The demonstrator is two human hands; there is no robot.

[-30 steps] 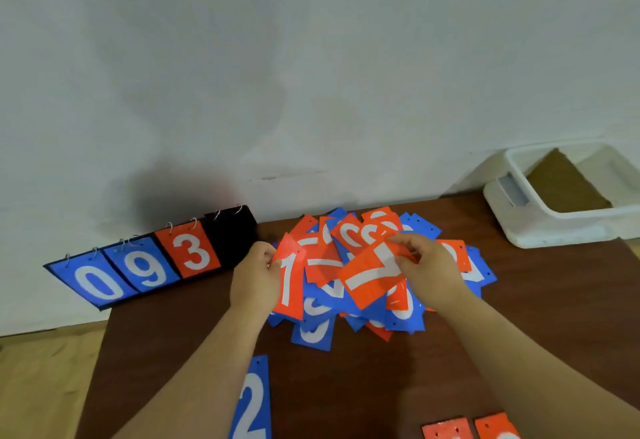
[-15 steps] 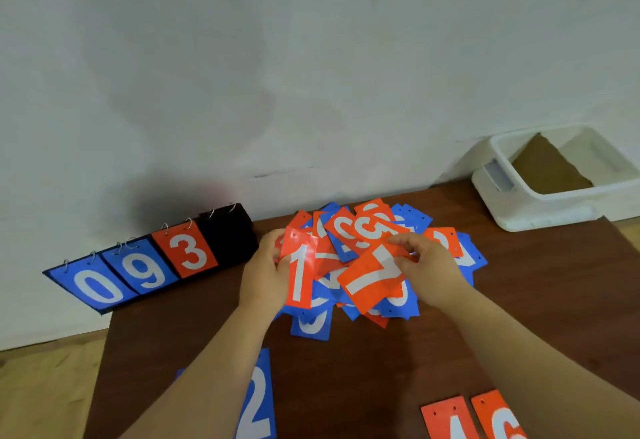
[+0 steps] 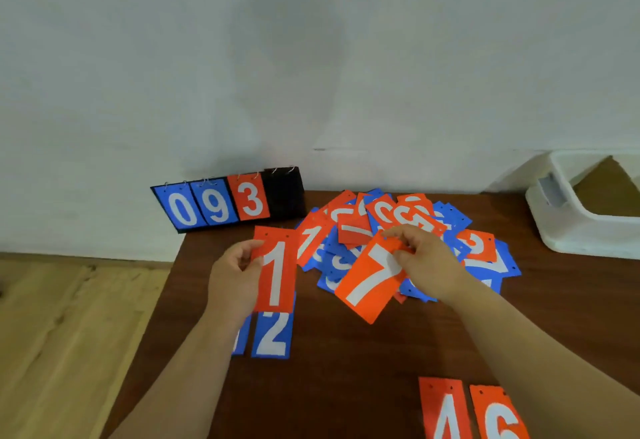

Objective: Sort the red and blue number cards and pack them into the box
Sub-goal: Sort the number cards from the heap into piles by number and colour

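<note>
A mixed heap of red and blue number cards (image 3: pixel 446 227) lies on the dark brown table (image 3: pixel 346 386). My left hand (image 3: pixel 232 279) grips a red card marked 1 (image 3: pixel 275 269) by its left edge, held upright above a blue card marked 2 (image 3: pixel 272 334). My right hand (image 3: pixel 426 262) pinches the top of a red card marked 7 (image 3: pixel 370 283), tilted over the near edge of the heap. Red cards marked 4 (image 3: pixel 445 411) and 6 (image 3: pixel 498 414) lie side by side near the front. The white box (image 3: pixel 568 231) stands at the far right.
A black flip scoreboard (image 3: pixel 284 193) showing 0, 9, 3 stands against the white wall at the table's back left corner. Another blue card (image 3: pixel 240 338) peeks out beside the 2. Wooden floor (image 3: pixel 69 334) lies beyond the table's left edge.
My left hand has carried the red 1 leftwards and away from the heap, now over the blue 2. My right hand has drawn the red 7 off the heap's near edge.
</note>
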